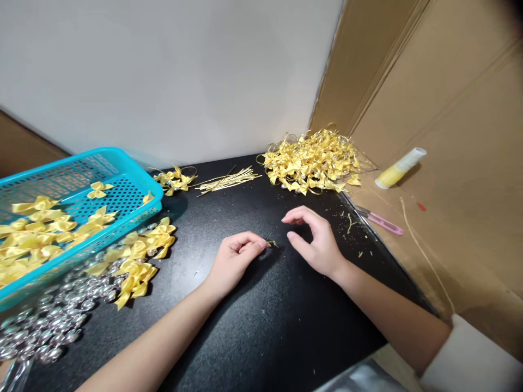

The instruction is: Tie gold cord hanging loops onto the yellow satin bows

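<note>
The left hand [236, 255] rests on the black table [261, 326], thumb and forefinger pinched on a small yellow-green scrap [272, 243]. Just beside it, the right hand [314, 239] arches over the table with fingers curled and apart, holding nothing. A pile of finished yellow bows [312, 160] lies behind, gold wire strips [226, 181] near it.

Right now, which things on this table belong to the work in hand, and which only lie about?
In use:
- left hand, fingers pinching a small gold strand
- right hand, open beside it

Lying about:
- blue basket
- loose yellow bows
- silver beads
- gold wire bundle
- bow heap
- pink tool
- yellow tube
</note>
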The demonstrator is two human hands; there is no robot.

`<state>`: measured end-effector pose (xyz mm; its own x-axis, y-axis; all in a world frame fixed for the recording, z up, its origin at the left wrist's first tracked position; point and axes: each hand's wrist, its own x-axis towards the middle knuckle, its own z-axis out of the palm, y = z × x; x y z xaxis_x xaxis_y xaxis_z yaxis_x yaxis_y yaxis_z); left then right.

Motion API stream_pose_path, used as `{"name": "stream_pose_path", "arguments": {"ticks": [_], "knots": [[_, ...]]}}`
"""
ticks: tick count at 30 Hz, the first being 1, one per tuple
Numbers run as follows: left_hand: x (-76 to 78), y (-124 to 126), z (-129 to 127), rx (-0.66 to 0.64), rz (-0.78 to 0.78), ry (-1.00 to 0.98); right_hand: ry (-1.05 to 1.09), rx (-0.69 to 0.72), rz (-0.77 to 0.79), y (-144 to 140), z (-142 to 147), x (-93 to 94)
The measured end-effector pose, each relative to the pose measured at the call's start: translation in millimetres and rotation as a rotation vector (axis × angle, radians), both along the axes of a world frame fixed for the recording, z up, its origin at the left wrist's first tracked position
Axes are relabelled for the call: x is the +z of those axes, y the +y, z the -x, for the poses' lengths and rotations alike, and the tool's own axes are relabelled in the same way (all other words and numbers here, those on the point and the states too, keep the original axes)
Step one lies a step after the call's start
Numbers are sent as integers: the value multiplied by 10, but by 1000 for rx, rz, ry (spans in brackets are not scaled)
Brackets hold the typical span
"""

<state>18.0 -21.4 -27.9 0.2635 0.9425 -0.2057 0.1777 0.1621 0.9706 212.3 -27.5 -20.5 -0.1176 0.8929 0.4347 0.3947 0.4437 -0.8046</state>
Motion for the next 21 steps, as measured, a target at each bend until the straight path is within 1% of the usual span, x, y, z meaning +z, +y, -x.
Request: {"name": "stream_pose_path", "arguments": {"ticks": [5, 7, 13, 18, 21], "knots": [[-17, 3, 11, 6, -3, -4, -297, 84, 99, -14, 36, -30], [-26, 1, 15, 12, -6, -7, -351, 90, 107, -23, 59, -47], [-33, -4, 20, 1, -6, -23, -335, 51, 31, -5, 46, -33], [-40, -1, 23, 7, -5, -53, -347, -39, -64, 24, 5, -11], [-72, 9, 33, 28, 1, -87, -355, -75, -85, 41, -17, -17]]}}
